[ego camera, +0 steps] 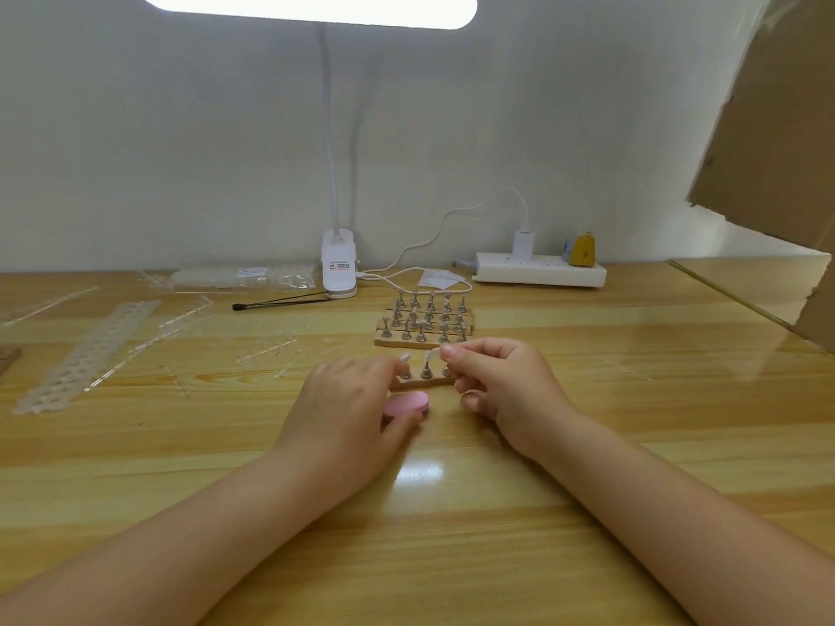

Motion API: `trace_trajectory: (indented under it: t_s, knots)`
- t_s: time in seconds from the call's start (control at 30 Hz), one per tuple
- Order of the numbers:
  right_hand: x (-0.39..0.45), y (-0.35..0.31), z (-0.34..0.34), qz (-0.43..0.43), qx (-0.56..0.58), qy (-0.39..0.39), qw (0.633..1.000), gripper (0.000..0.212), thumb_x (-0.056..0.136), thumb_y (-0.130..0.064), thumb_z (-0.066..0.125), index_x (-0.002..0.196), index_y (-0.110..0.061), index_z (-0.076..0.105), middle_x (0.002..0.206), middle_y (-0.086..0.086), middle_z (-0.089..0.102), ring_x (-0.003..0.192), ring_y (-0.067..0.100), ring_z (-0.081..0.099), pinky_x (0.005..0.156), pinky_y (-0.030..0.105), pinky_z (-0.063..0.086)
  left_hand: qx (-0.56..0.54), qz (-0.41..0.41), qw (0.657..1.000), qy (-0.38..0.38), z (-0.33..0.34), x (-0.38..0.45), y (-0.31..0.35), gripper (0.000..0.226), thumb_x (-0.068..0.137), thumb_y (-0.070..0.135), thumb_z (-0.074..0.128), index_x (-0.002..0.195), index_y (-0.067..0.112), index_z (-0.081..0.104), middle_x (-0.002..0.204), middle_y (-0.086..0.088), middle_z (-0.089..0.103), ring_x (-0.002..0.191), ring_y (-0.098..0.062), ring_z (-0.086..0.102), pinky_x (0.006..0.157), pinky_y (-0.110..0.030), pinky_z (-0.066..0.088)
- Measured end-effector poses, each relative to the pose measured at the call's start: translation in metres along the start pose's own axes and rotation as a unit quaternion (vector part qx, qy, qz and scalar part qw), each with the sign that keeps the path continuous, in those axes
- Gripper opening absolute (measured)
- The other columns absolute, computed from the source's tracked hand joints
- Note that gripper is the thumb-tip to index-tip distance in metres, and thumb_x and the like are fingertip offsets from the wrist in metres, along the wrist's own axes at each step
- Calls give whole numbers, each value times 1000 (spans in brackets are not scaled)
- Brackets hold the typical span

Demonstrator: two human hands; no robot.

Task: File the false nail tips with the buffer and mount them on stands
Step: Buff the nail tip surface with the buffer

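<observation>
A small wooden base (pixel 422 381) with three metal stands sits at the table's centre. One clear nail tip (pixel 405 357) sits on its left stand. My right hand (pixel 501 390) pinches another nail tip (pixel 433 354) between thumb and forefinger, right above the middle stand. My left hand (pixel 348 399) holds the pink oval buffer (pixel 406 405) between thumb and palm, its fingertips at the base's left end. Whether they touch the base is hidden.
Behind the small base lie several wooden strips (pixel 424 325) full of metal stands. Strips of nail tips (pixel 86 354) and loose plastic sprues lie at the left. A clip lamp (pixel 339 264), a power strip (pixel 540 269), and cardboard (pixel 777 128) at right border the table.
</observation>
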State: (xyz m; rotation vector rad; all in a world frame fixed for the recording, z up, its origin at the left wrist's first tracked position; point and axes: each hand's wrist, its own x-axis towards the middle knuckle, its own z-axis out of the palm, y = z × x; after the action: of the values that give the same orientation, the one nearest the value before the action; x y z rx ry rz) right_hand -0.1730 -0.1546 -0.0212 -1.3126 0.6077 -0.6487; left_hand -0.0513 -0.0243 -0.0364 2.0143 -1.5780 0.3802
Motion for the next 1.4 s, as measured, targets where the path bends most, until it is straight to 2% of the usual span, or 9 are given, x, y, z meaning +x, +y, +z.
trace_trajectory:
  t_s: [0.1,0.23,0.43,0.73,0.9,1.03,1.2,1.33,1.4]
  knots:
    - [2,2,1,23,49,-14,998,9,84,-5,68,90,1,69,66,5,61,51,7,56,43,18,44,-64,25,998,5,3,1,-2,37,88,36,66,120,19,59,99,10,66,97,-14,61,87,-30,42]
    - [2,2,1,33,92,-49,994,11,86,-2,64,95,3,69,67,4,64,55,8,59,43,18,45,-102,29,987,124,-1,4,-2,33,87,20,69,116,9,57,87,4,64,82,-15,61,78,-33,49]
    - [-4,3,8,25,86,-124,988,20,71,-10,70,87,0,65,62,3,59,50,8,51,38,17,36,-131,106,968,187,-4,3,3,32,81,19,64,110,13,50,93,3,60,85,-1,53,83,-6,38]
    - [-6,0,6,57,103,-174,978,5,78,-10,60,80,-8,56,66,0,50,52,9,44,36,15,30,-155,111,962,197,-7,7,-5,39,86,10,69,118,13,47,98,10,62,88,-10,66,77,-35,55]
    - [-8,2,7,38,72,-201,976,9,80,-10,59,89,-10,57,65,0,51,53,8,46,39,16,32,-144,210,952,170,-5,5,1,48,86,5,68,127,14,44,104,0,66,88,-16,66,80,-37,54]
    - [-7,1,5,39,80,-213,973,5,90,-7,53,86,-11,54,66,-5,57,54,8,46,38,15,32,-134,124,967,178,-8,9,-8,50,88,5,66,128,17,40,101,-1,68,87,-17,66,77,-42,55]
    - [-6,3,6,35,72,-213,974,6,89,-7,53,91,-10,57,67,-2,53,54,8,46,39,16,31,-143,212,954,158,-4,5,0,47,89,5,62,130,15,42,108,-1,67,92,-18,66,86,-34,52]
    - [-6,2,4,41,91,-218,971,2,87,-9,54,85,-10,55,65,-5,56,53,8,46,38,15,32,-132,125,970,163,-9,9,-7,51,88,2,65,127,20,39,105,-3,69,94,-19,67,83,-41,54]
    - [-6,3,5,37,82,-220,971,2,86,-10,56,88,-10,56,65,-5,55,54,8,46,38,16,32,-134,164,961,178,-9,9,-5,48,89,1,64,128,17,41,106,-4,68,95,-18,67,87,-38,53]
